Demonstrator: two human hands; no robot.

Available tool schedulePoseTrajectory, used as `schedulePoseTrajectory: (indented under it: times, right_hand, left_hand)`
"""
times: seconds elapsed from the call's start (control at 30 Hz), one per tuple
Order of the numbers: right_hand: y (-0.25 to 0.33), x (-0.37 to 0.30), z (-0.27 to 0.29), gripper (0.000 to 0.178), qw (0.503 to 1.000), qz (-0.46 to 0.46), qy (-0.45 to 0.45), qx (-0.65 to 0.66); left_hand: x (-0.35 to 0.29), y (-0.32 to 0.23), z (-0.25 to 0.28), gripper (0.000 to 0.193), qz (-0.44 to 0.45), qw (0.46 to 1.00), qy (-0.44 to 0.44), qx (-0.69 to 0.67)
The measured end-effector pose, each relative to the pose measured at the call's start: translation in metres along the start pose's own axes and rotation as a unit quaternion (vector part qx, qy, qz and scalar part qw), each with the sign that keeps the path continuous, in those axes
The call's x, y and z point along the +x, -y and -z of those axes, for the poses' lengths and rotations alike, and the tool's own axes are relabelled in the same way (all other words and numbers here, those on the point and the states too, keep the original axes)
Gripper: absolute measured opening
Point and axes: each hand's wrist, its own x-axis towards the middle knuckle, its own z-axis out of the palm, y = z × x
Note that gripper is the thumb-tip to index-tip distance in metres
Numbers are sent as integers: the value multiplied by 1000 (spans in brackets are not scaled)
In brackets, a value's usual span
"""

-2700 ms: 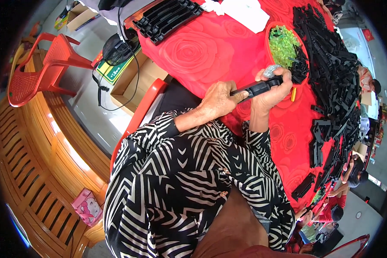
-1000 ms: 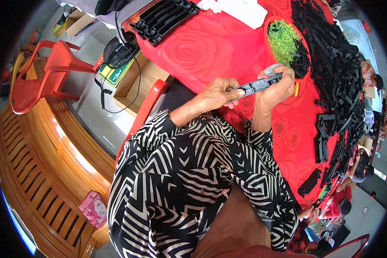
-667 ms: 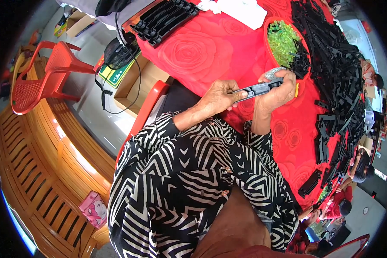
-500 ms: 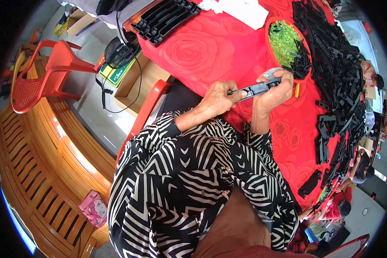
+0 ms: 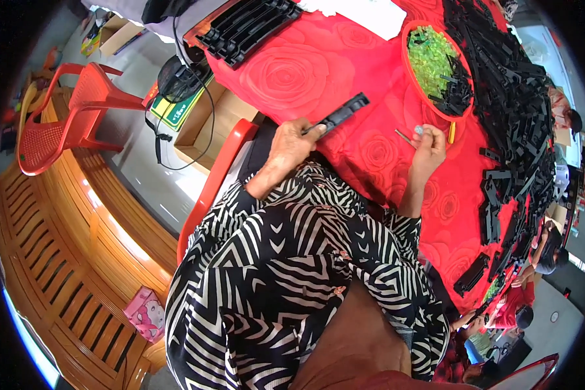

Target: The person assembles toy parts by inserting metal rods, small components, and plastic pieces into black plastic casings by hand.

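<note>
My left hand [image 5: 291, 146] is closed on one end of a long black plastic piece [image 5: 342, 116]. The piece is held tilted above the red tablecloth [image 5: 283, 75], its free end pointing up and right. Apart from it, to the right, my right hand [image 5: 429, 149] grips a small tool with a thin metal shaft [image 5: 404, 136] and a pale, shiny handle mostly hidden by the fingers. The shaft points left, touching nothing. Just beyond my right hand sits an oval orange basket [image 5: 407, 58] holding small yellow-green translucent pieces [image 5: 430, 55] and some black ones [image 5: 454, 97].
A large heap of black plastic parts [image 5: 513, 97] covers the table's right side. Several long black pieces [image 5: 250, 29] lie in a row at the far left corner, beside a white sheet [image 5: 370, 16]. A red chair [image 5: 88, 110] and wooden bench [image 5: 58, 260] stand left. Other people sit at the right.
My hands have drawn apart. The left still holds the black piece, now lower and to the left; the right has let go of it and moved down with the tool, whose shaft now shows.
</note>
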Motion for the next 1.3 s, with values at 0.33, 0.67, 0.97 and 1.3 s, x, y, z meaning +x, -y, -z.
schedulePoseTrajectory:
  times: [0.33, 0.67, 0.97, 1.3]
  right_hand:
    - [-18, -7, -4, 13, 878, 277, 129, -368]
    - [-27, -11, 1, 7, 874, 318, 159, -332]
    - [23, -2, -56, 21, 904, -134, 131, 385]
    - [61, -38, -122, 18, 903, -124, 123, 392]
  left_hand:
    - [8, 25, 5, 35, 16, 999, 13, 29]
    - [7, 25, 0, 38, 24, 998, 26, 59]
    - [1, 29, 4, 39, 35, 998, 17, 44]
    - [7, 33, 1, 36, 35, 997, 69, 0]
